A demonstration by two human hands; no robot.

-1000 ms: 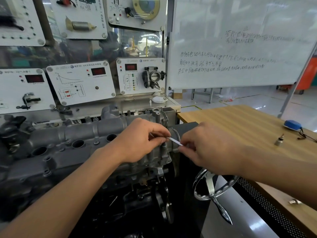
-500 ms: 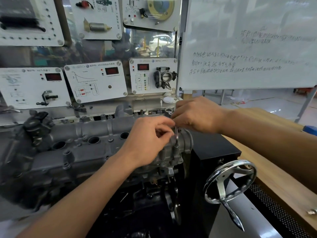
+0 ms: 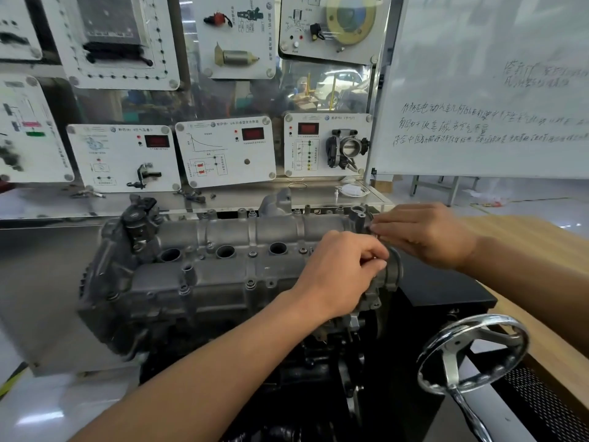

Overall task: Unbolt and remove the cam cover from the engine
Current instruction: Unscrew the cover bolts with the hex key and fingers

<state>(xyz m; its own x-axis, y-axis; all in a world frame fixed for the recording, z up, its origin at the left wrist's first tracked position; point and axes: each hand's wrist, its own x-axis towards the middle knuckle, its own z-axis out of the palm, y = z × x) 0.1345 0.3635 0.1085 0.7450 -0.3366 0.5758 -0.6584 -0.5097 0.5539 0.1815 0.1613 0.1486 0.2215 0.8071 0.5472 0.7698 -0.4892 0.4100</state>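
The grey cam cover (image 3: 242,250) sits atop the engine (image 3: 191,301), centre. At its right end, the left hand (image 3: 344,269) and right hand (image 3: 424,234) curl their fingers; what they pinch is hidden. The whiteboard (image 3: 478,90) behind bears handwritten Chinese.

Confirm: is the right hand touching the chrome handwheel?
Apart. Head view: right hand up by the cam cover, handwheel well below, black housing between.

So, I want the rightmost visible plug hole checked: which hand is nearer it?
Left. The left hand is just right of the plug hole; the right hand is farther right, at the end of the cover.
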